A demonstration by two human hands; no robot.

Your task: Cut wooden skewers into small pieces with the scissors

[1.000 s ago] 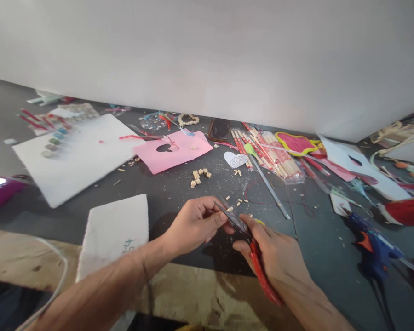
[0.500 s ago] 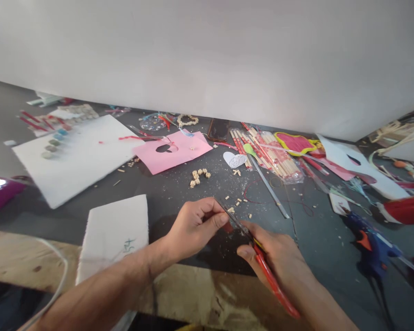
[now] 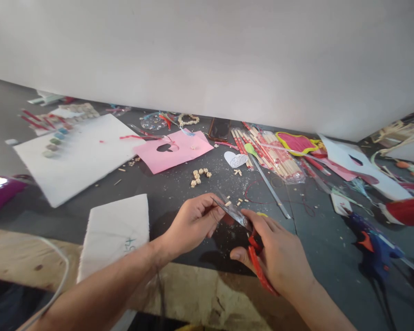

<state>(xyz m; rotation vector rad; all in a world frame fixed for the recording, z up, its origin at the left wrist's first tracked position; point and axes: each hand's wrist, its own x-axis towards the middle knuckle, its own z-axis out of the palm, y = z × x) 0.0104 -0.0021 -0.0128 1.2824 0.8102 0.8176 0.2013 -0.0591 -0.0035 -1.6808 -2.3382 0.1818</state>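
My right hand grips a pair of red-handled scissors whose blades point up and left, parted, toward my left fingertips. My left hand is closed in a pinch beside the blades; whatever lies between its thumb and fingers is hidden. A small pale stick piece shows right by the blades. Several more short pale pieces lie on the dark table just beyond. Past my left hand sits a small curved group of clustered pale pieces.
White boards and a folded white sheet lie left. Pink paper with a cut-out, a phone, packets of chopsticks and a paper heart lie behind. A blue glue gun is at right.
The scissors have turned in my right hand; their blades have parted and the red handles have swung left. My left hand keeps its pinch almost in place.
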